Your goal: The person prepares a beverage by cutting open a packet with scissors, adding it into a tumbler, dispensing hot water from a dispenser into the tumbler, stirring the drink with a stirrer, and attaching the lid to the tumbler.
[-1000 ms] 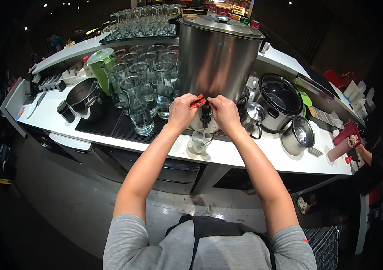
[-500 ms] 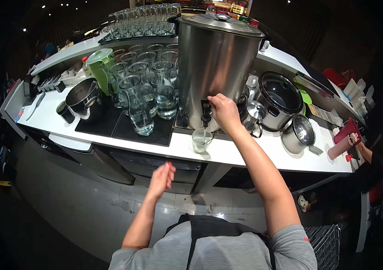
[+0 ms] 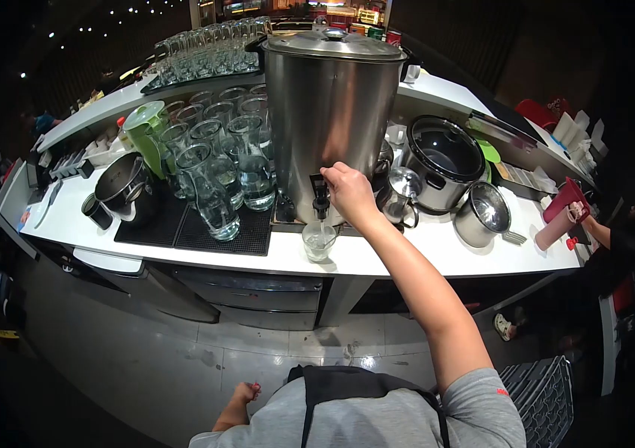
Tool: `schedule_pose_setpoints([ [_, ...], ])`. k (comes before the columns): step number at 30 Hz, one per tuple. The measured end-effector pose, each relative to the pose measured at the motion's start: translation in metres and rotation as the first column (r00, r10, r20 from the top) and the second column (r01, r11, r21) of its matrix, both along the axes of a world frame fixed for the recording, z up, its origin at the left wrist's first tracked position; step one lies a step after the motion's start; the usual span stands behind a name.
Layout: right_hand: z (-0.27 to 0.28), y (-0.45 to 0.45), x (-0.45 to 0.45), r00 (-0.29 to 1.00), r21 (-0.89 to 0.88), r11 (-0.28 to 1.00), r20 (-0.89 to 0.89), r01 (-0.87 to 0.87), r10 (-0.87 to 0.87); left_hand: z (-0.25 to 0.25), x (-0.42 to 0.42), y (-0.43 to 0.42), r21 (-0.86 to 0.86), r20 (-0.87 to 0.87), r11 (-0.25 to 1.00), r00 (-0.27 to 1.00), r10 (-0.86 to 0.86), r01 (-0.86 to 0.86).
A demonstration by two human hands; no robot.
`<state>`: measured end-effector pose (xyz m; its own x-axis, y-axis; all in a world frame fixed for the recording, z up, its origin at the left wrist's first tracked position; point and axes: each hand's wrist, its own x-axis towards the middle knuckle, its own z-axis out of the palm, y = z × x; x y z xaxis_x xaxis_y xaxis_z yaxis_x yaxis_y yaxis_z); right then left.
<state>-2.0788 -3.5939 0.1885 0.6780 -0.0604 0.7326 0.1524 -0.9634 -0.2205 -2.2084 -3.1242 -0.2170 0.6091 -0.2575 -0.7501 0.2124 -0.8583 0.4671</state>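
Note:
My right hand (image 3: 349,193) pinches the black tap (image 3: 320,196) at the front of a tall steel drink urn (image 3: 336,112). Water runs from its spout into a small clear cup (image 3: 319,243) standing on the counter below. Low down by my body, my left hand (image 3: 246,391) is closed, with a small red spot at its fingertips; what it holds, if anything, I cannot make out. Left of the urn, several glass carafes (image 3: 216,205), some part-filled with water, stand on a black ribbed mat (image 3: 250,237).
Right of the urn are a steel pitcher (image 3: 401,196), a slow cooker (image 3: 444,168) and a steel pot (image 3: 483,215). A green jug (image 3: 145,134) and a dark pot (image 3: 123,187) stand at left. At far right, another person's hand (image 3: 582,211) touches a pink tumbler (image 3: 556,230).
My left hand has dropped from near the counter's front edge down toward my body. My right hand stays on the tap. The whole view has shifted slightly.

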Motion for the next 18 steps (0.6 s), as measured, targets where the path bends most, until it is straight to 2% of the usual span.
schedule_pose_setpoints([
  [1, 0.0, 0.0, 0.0, 1.0, -0.003, 1.0, 0.002, -0.003, 0.003, 0.003, -0.003, 0.005, 0.018, -0.049, 0.996, 0.995, 0.085, -0.085],
  [4, -0.004, -0.001, 0.001, 1.0, -0.013, 1.0, 0.003, -0.003, 0.003, 0.012, 0.003, 0.006, -0.053, 0.002, 0.993, 0.994, 0.109, -0.109],
  [7, -0.006, -0.002, 0.002, 1.0, -0.025, 1.0, 0.005, -0.002, 0.003, -0.021, 0.016, -0.004, -0.142, -0.094, 0.95, 0.959, 0.268, -0.279],
  [10, -0.006, -0.002, 0.003, 1.0, -0.018, 1.0, 0.018, 0.002, -0.002, -0.037, 0.027, -0.032, -0.249, -0.147, 0.915, 0.946, 0.288, -0.317],
  [13, -0.004, 0.001, 0.002, 0.999, 0.002, 1.0, 0.048, -0.004, 0.004, -0.037, 0.031, -0.062, -0.316, -0.155, 0.904, 0.956, 0.25, -0.288],
  [16, -0.003, 0.002, 0.001, 0.999, 0.012, 1.0, 0.043, -0.003, 0.002, -0.002, 0.027, -0.086, -0.274, -0.102, 0.946, 0.984, 0.149, -0.172],
  [18, -0.004, 0.002, 0.001, 0.999, 0.012, 1.0, 0.041, 0.001, -0.001, -0.005, 0.026, -0.087, -0.234, -0.073, 0.968, 0.995, 0.075, -0.09],
])
